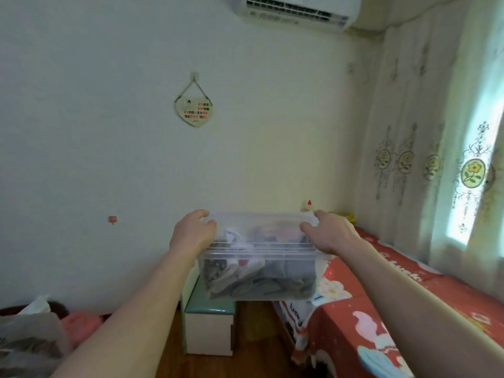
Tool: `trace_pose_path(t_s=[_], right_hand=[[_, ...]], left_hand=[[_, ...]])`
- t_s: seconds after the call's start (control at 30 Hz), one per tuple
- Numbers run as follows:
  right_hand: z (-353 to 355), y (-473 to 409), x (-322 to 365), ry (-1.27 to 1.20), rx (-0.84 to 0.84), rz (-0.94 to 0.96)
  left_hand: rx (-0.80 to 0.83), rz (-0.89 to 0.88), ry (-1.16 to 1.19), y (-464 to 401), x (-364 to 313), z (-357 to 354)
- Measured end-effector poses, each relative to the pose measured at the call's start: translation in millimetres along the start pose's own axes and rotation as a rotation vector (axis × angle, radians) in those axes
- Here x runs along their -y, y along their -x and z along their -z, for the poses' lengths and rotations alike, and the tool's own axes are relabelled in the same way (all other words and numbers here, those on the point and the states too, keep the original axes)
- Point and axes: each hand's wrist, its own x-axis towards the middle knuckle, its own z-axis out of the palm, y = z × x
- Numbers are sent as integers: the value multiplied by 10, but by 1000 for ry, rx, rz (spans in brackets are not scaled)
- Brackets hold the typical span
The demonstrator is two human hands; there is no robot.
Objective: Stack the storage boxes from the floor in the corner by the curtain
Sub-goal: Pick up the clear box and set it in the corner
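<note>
I carry the clear storage box (259, 257), full of folded clothes, in the air before the corner by the curtain (425, 132). My left hand (192, 233) and right hand (327, 233) grip its lid edges. Next, I think, it must go down squarely onto the red printed cartons (381, 309).

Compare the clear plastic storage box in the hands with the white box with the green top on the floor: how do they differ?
The clear plastic storage box is see-through and shows folded clothes inside; the white box with the green top is opaque, contents hidden. The clear box is held up in the air, left hand and right hand gripping its ends; the white box rests on the wooden floor, untouched. Both are rectangular and sit upright.
</note>
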Motion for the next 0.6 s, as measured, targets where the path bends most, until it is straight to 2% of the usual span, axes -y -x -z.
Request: trace_pose_path(t_s=[0.37, 0.6], right_hand=[[454, 734, -659, 6, -108, -282], [752, 1437, -1047, 7, -207, -473]], left_hand=[[203, -201, 77, 164, -601, -525], [345, -389, 118, 528, -1094, -788]])
